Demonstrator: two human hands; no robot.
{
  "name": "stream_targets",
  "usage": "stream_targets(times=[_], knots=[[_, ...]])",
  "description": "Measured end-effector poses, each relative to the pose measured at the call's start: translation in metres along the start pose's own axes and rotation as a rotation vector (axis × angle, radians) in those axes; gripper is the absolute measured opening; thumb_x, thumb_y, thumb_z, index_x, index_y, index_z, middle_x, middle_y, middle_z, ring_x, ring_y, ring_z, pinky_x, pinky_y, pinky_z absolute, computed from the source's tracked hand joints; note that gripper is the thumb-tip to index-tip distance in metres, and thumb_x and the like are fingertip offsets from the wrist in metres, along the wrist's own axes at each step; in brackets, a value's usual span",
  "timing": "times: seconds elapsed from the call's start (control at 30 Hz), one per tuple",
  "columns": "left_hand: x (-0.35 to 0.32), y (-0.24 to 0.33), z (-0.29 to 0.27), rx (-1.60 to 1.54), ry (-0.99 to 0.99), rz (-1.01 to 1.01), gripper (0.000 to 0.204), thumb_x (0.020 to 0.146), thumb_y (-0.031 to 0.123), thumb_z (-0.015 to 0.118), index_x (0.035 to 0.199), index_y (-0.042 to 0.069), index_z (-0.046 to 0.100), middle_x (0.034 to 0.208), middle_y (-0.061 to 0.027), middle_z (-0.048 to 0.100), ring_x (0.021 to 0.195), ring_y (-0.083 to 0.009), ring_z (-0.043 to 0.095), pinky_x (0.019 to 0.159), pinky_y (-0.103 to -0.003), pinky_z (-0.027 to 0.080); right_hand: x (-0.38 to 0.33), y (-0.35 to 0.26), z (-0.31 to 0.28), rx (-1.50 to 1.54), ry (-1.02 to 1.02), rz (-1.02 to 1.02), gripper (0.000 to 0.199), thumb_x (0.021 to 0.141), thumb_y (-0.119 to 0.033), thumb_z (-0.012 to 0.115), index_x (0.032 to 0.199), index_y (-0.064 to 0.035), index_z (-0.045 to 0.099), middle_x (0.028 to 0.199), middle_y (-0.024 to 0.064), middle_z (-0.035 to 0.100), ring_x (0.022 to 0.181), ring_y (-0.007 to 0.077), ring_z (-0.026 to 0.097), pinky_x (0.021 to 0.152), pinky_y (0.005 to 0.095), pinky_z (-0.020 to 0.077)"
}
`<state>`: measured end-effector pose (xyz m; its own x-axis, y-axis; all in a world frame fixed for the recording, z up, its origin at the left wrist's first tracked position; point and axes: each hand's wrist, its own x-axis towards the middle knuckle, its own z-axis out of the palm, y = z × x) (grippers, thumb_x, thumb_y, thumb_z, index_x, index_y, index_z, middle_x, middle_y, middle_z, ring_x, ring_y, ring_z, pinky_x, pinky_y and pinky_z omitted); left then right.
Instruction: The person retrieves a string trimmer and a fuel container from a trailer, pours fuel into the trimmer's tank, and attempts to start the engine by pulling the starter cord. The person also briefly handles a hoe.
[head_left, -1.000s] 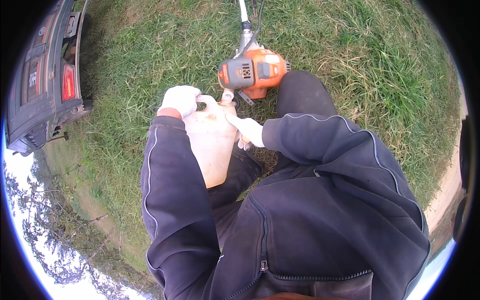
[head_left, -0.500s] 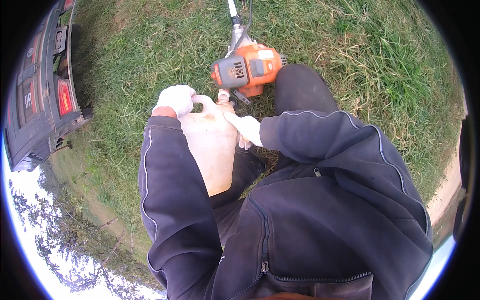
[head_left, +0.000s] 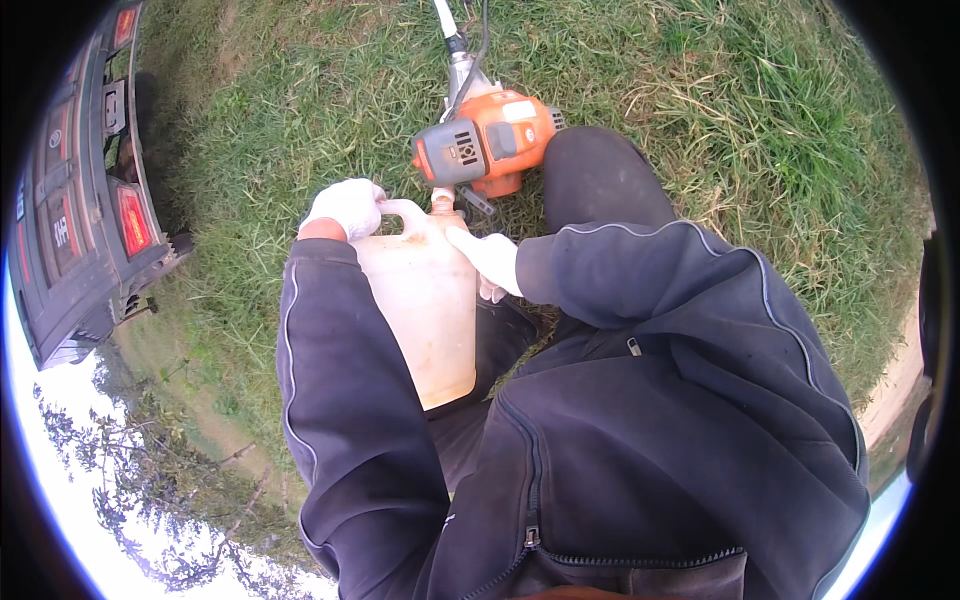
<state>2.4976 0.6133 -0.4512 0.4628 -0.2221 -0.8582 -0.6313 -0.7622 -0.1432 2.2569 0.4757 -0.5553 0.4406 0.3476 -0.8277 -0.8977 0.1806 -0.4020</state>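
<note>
A whitish plastic jerrycan (head_left: 425, 310) is tilted, its neck pointing away from me against the underside of an orange and grey brush cutter engine (head_left: 485, 145). My left hand (head_left: 345, 208), in a white glove, is closed round the can's handle. My right hand (head_left: 490, 262), gloved too, grips the can's right side near the neck, thumb on top. The engine lies on the grass, its white shaft (head_left: 446, 20) running off at the top. Where neck and engine meet, the tank opening is hidden.
Grass (head_left: 290, 110) surrounds the engine. My bent right knee (head_left: 605, 175) is beside the engine's right end. At the far left stands a dark vehicle's rear (head_left: 75, 200) with red lights. Trees (head_left: 150, 490) show at lower left.
The jerrycan's base has come slightly nearer to me and its body looks a little longer. Both hands keep their hold. The engine appears shifted slightly left as the view moves.
</note>
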Motion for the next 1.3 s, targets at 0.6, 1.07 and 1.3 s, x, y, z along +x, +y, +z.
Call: stream_targets(times=[0.6,1.07,1.3], knots=[[-0.01,0.006,-0.01,0.001,-0.02,-0.006,0.039,0.093,0.014,0.065,0.126,0.016,0.086,0.119,-0.0205,0.082,0.116,-0.0411,0.078,0.102,-0.049,0.061,-0.007,-0.01,-0.005,-0.058,-0.033,0.025,0.1,0.105,-0.085,0.047,0.087,0.0081,0.076,0.068,0.0215,0.072,0.053,0.0283,0.071,0.052,0.0386,0.0606],[-0.005,0.005,-0.014,0.024,-0.089,-0.043,0.037,0.097,0.022,0.069,0.131,0.02,0.085,0.129,-0.0149,0.082,0.122,-0.0377,0.077,0.107,-0.047,0.06,-0.002,-0.006,-0.003,-0.026,-0.046,0.026,0.097,0.106,-0.084,0.05,0.085,0.0068,0.076,0.067,0.0198,0.071,0.053,0.0274,0.07,0.051,0.038,0.0594],[-0.008,0.009,-0.019,0.021,-0.09,-0.061,0.036,0.098,0.023,0.07,0.131,0.02,0.085,0.13,-0.0144,0.082,0.122,-0.0372,0.078,0.106,-0.047,0.06,-0.009,-0.008,-0.002,-0.007,-0.051,-0.011,0.097,0.107,-0.083,0.048,0.082,0.0067,0.075,0.065,0.0199,0.07,0.051,0.0283,0.069,0.051,0.0391,0.0591]])
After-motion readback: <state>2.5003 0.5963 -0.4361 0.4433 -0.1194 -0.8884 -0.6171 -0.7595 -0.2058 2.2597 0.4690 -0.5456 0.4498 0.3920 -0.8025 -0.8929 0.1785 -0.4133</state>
